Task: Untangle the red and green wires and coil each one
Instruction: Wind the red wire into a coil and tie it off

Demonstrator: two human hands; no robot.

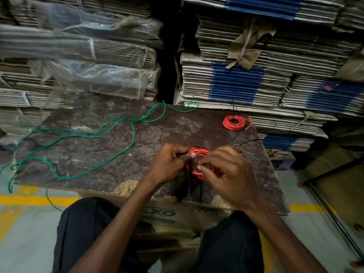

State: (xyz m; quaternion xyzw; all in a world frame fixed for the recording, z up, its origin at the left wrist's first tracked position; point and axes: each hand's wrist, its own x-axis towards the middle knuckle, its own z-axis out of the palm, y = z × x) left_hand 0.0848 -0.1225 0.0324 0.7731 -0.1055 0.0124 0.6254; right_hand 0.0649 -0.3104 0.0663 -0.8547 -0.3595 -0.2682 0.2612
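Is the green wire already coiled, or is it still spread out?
Spread out. The green wire lies in long loose loops across the board, one end hanging over its left edge; neither hand touches it.

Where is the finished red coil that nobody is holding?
In the head view, the finished red coil lies at the board's far right corner, beside the cardboard stacks.

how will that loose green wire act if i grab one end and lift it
The green wire will probably sag and trail: it sprawls in slack loops across the board, one end hanging off the edge. It likely snags where strands cross.
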